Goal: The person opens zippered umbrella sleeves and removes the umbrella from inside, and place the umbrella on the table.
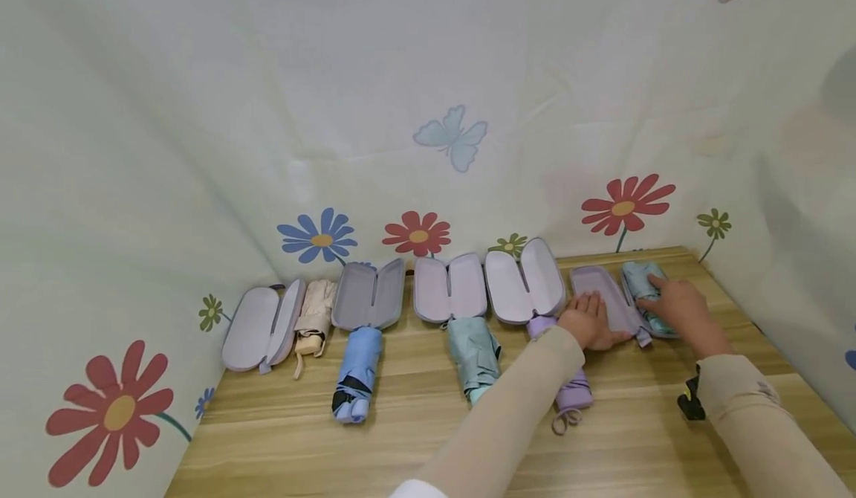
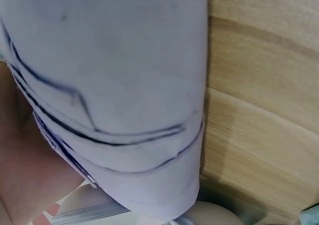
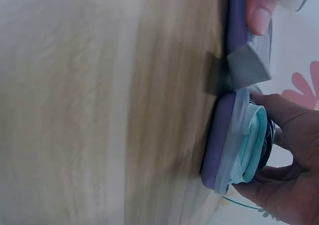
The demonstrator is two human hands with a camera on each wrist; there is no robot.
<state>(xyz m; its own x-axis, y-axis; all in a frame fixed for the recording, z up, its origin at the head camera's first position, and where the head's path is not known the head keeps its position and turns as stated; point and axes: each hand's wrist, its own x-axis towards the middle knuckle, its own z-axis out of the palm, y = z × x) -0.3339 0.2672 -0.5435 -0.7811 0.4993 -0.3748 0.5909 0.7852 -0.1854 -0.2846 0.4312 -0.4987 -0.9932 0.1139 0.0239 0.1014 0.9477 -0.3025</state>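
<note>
At the right end of the row, my right hand (image 1: 682,308) grips a teal folded umbrella (image 1: 642,279) lying in the right half of an open purple zip case (image 1: 595,279). In the right wrist view its thumb and fingers are on opposite sides of the umbrella, with a mint strap loop (image 3: 249,145) at the near end. My left hand (image 1: 588,323) lies over the case's left half, fingers extended, its thumb at the front rim. A purple folded umbrella (image 1: 571,394) lies partly hidden under my left forearm and fills much of the left wrist view.
Several open cases line the table's back edge, among them a grey one (image 1: 357,297) and a white-lined one (image 1: 515,290). In front lie a blue umbrella (image 1: 361,364) and another teal umbrella (image 1: 471,349). A beige umbrella (image 1: 314,308) is at left. Flowered cloth surrounds the table.
</note>
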